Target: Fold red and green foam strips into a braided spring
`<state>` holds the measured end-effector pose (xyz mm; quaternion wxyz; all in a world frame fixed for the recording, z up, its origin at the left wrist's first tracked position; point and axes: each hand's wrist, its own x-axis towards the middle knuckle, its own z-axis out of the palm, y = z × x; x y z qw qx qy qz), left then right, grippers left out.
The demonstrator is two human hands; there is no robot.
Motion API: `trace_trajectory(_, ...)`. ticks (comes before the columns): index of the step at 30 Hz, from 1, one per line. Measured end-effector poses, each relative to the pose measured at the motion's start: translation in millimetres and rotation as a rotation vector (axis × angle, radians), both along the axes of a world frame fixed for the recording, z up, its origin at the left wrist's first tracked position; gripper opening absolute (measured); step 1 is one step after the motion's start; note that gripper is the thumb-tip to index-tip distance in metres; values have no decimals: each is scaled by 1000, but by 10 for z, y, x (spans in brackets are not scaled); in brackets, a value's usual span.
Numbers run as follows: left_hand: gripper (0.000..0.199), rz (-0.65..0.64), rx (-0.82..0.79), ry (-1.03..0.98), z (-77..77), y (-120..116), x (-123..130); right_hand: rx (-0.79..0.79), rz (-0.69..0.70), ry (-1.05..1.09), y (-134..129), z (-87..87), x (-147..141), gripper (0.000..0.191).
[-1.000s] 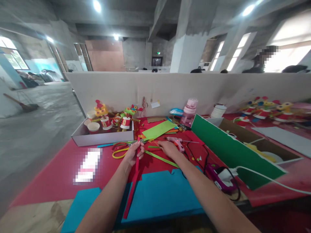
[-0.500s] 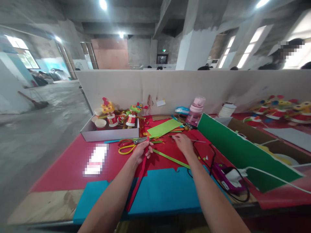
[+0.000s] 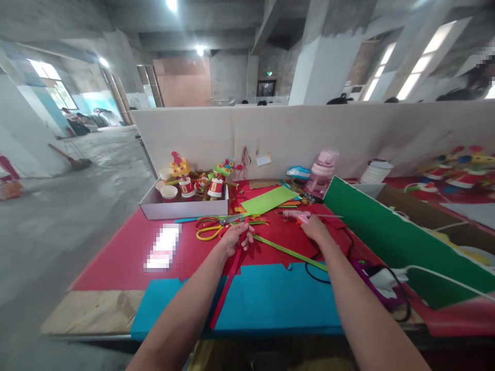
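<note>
My left hand (image 3: 238, 238) pinches a long red paper strip (image 3: 228, 288) near its far end; the rest trails down over the blue sheet (image 3: 278, 299) toward me. At the right, my right hand (image 3: 315, 226) is closed around the handle of a pink hot glue gun (image 3: 296, 215), its nozzle pointing left and a glue stick sticking out behind. Scissors (image 3: 211, 228) with yellow and red handles lie just left of my left hand. A narrow green paper strip (image 3: 286, 249) stretches between my hands, and a wider green paper sheet (image 3: 268, 200) lies beyond them.
A white box (image 3: 185, 208) at the back left holds paper cups and cup figures. Toward the right stand a green-sided box (image 3: 379, 247) and a purple power strip (image 3: 381, 288) with cables. A pink bottle (image 3: 322, 172) stands by the white partition (image 3: 216, 134).
My right hand has moved from the nozzle area back to the handle, and the glue gun now shows plainly. My left hand keeps the red strip. The view has shifted slightly.
</note>
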<state>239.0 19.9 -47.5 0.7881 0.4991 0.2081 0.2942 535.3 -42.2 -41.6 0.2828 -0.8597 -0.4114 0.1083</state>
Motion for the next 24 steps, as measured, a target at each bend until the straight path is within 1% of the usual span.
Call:
trace_trajectory(2, 32, -2, -6, 9, 7, -3, 2, 129, -69, 236, -89, 58, -54, 43)
trace_trajectory(4, 33, -7, -14, 12, 21, -12, 3, 352, -24, 463, -190, 144, -156, 41)
trace_trajectory(5, 33, -7, -20, 10, 30, -18, 3, 436, 18, 558, -237, 198, -218, 39)
trace_trajectory(7, 31, -4, -30, 8, 50, -37, 1, 503, 135, 722, -312, 313, -346, 32)
trace_trajectory(8, 29, -2, -33, 9, 61, -48, -2, 505, 178, 786, -338, 368, -410, 28)
trace_trajectory(9, 28, -4, -31, 11, 70, -59, -5, 482, 195, 834, -358, 418, -472, 29)
trace_trajectory(10, 28, -9, -24, 13, 79, -70, -8, 447, 208, 863, -372, 460, -534, 35)
trace_trajectory(11, 28, -17, -14, 15, 86, -80, -11, 451, 230, 871, -384, 493, -595, 38)
trace_trajectory(13, 29, -35, 4, 18, 91, -94, -14, 493, 321, 870, -404, 534, -721, 43)
trace_trajectory(15, 29, -40, 3, 20, 82, -98, -13, 450, 389, 821, -425, 543, -845, 47)
trace_trajectory(18, 28, -13, -8, 20, 45, -84, 1, 299, 370, 582, -447, 511, -998, 48)
trace_trajectory(19, 29, 3, -2, 21, 31, -77, 8, 281, 375, 523, -450, 492, -1033, 49)
trace_trajectory(22, 28, 17, -4, 38, 2, -60, 29, 280, 412, 438, -453, 425, -1088, 52)
trace_trajectory(24, 28, 12, -7, 42, -4, -57, 41, 302, 429, 393, -457, 389, -1092, 50)
